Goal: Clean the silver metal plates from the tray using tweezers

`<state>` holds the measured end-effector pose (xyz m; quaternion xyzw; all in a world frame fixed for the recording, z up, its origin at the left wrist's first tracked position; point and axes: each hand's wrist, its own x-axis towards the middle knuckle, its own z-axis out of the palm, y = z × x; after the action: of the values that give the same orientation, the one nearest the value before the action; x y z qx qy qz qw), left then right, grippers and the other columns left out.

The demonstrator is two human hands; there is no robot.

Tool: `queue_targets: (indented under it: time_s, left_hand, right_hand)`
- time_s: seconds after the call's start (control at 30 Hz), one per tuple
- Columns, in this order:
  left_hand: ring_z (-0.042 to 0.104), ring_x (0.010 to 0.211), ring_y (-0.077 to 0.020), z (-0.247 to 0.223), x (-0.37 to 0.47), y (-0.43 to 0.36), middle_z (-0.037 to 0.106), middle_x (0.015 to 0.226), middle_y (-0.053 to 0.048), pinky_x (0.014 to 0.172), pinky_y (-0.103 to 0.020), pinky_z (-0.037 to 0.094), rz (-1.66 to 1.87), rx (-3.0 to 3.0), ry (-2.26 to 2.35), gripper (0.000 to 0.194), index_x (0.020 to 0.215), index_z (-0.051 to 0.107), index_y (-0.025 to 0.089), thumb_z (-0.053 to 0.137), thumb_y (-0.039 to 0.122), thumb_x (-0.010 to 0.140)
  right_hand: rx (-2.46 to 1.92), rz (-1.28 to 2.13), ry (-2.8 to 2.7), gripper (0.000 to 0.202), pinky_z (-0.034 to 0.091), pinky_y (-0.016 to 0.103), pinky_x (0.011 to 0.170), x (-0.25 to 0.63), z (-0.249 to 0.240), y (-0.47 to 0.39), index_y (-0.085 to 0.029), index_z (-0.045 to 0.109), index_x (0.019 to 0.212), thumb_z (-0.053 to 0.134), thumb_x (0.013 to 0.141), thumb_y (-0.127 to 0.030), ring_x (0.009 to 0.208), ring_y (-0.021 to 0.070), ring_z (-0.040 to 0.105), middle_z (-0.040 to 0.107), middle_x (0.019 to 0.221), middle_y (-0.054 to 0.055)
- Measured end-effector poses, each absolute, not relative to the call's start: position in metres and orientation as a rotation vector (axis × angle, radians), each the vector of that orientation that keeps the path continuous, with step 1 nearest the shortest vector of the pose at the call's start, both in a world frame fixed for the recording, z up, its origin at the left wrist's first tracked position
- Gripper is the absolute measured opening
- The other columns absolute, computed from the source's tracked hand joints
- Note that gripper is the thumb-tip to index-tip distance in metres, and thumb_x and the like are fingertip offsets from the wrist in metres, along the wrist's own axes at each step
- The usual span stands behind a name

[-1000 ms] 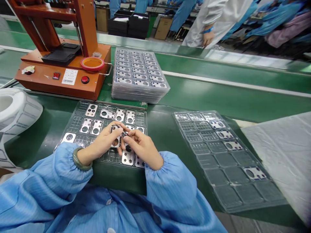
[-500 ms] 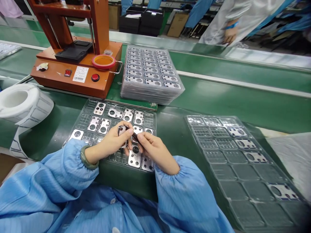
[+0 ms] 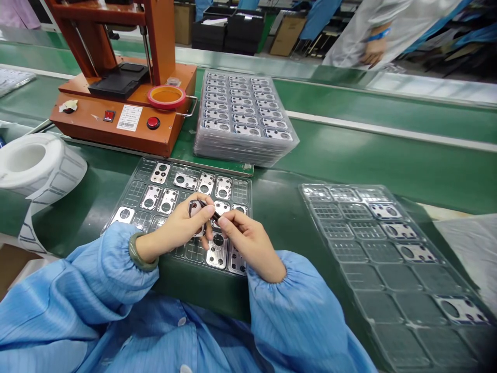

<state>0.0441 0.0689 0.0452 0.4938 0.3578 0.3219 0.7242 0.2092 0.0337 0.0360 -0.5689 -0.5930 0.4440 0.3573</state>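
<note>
My left hand (image 3: 186, 220) is closed around a small metal plate with round holes (image 3: 195, 208), tilted on edge above the near tray. My right hand (image 3: 246, 235) pinches one end of a slim dark piece (image 3: 216, 214); its other end meets the plate by my left thumb. Whether that piece is a tool or a part, I cannot tell. Below both hands lies a clear plastic tray (image 3: 134, 192) with several silver plates, such as one plate (image 3: 216, 254), in some of its pockets. My fingers hide the middle of this tray.
An orange press (image 3: 116, 116) stands at the back left, with a tape roll (image 3: 166, 97) on it. Beside it rises a stack of filled trays (image 3: 244, 147). A label roll (image 3: 42, 160) sits left. Another clear tray (image 3: 380, 280) holds several plates. Across the bench is a person's hand (image 3: 375, 51).
Both hands stay nearly in place, with the right fingers shifting slightly along the dark piece. The view has moved a little. The person's hand across the bench has shifted slightly.
</note>
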Motion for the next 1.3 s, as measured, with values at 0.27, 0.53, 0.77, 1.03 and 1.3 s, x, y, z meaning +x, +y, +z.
queue_targets:
  time_s: [0.27, 0.53, 0.77, 1.03, 1.3]
  left_hand:
    - [0.058, 0.039, -0.0101, 0.0433, 0.0426, 0.0693, 0.059, 0.050, 0.006, 0.038, -0.015, 0.038, 0.684, 1.090, 0.771, 0.033, 0.094, 0.042, 0.019, 0.055, 0.049, 0.086]
    - [0.059, 0.041, -0.0103, 0.0449, 0.0425, 0.0688, 0.059, 0.054, 0.006, 0.038, -0.016, 0.042, 0.683, 1.091, 0.805, 0.032, 0.092, 0.043, 0.020, 0.056, 0.048, 0.086]
    - [0.059, 0.039, -0.0099, 0.0436, 0.0418, 0.0691, 0.061, 0.052, 0.005, 0.038, -0.014, 0.038, 0.661, 1.141, 0.787, 0.030, 0.092, 0.042, 0.020, 0.051, 0.047, 0.089]
    - [0.059, 0.039, -0.0093, 0.0432, 0.0408, 0.0692, 0.060, 0.053, 0.006, 0.037, -0.014, 0.036, 0.644, 1.131, 0.786, 0.031, 0.092, 0.043, 0.019, 0.053, 0.049, 0.088]
    - [0.058, 0.039, -0.0091, 0.0464, 0.0435, 0.0687, 0.058, 0.053, 0.007, 0.037, -0.014, 0.038, 0.674, 1.090, 0.819, 0.036, 0.092, 0.043, 0.019, 0.055, 0.052, 0.085]
  right_hand:
    - [-1.443, 1.323, -1.571, 0.047, 0.036, 0.024, 0.047, 0.2105, 0.0360, 0.0323, -0.019, 0.059, 0.069, 0.040, 0.093, -0.054, 0.045, 0.0106, 0.043, 0.043, 0.047, -0.005]
    - [-1.472, 1.230, -1.467, 0.028, 0.040, 0.025, 0.055, 0.2101, 0.0318, 0.0332, -0.021, 0.055, 0.085, 0.066, 0.079, -0.046, 0.057, 0.0120, 0.051, 0.054, 0.062, -0.005]
    - [-1.430, 1.240, -1.558, 0.021, 0.041, 0.025, 0.054, 0.2125, 0.0379, 0.0320, -0.021, 0.065, 0.085, 0.057, 0.086, -0.041, 0.054, 0.0120, 0.052, 0.059, 0.061, -0.003]
    - [-1.440, 1.279, -1.699, 0.043, 0.037, 0.023, 0.049, 0.2142, 0.0391, 0.0337, -0.021, 0.051, 0.063, 0.038, 0.095, -0.047, 0.047, 0.0095, 0.045, 0.052, 0.053, -0.004]
    - [-1.471, 0.982, -1.710, 0.022, 0.044, 0.026, 0.056, 0.2129, 0.0315, 0.0341, -0.021, 0.058, 0.093, 0.060, 0.084, -0.042, 0.056, 0.0139, 0.056, 0.059, 0.062, -0.003]
